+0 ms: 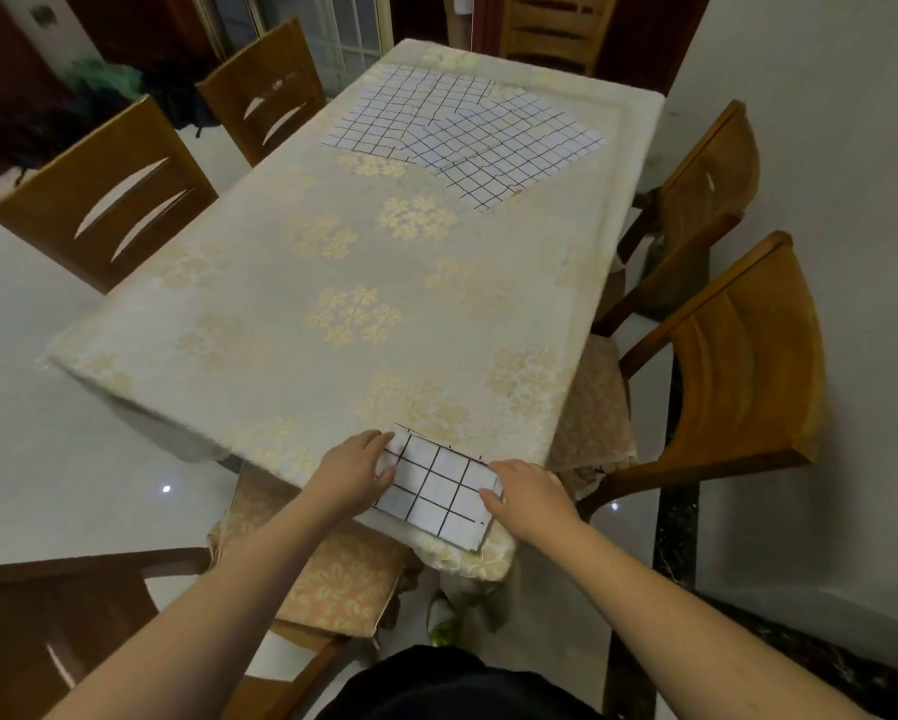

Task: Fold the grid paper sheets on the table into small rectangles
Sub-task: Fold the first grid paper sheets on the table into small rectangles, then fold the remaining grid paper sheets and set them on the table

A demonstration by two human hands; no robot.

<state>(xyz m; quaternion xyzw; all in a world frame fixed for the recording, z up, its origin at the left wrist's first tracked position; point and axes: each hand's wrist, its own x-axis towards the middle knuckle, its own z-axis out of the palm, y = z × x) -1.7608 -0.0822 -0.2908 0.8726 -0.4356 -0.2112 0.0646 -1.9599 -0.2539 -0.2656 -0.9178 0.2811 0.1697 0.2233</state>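
A folded grid paper rectangle (439, 493) lies at the near corner of the table (332, 283), white with dark lines. My left hand (355, 467) rests on its left edge, fingers pressing down on the paper. My right hand (527, 493) presses on its right edge, fingertips flat on the sheet. Two unfolded grid paper sheets lie overlapping at the far end: one on the left (400, 109) and one on the right (509, 145).
The table has a cream floral cloth. Wooden chairs stand around it: two on the left (109, 194), two on the right (738, 356), one at the far end (556, 28). A cushioned chair seat (322, 563) sits just below the near table edge.
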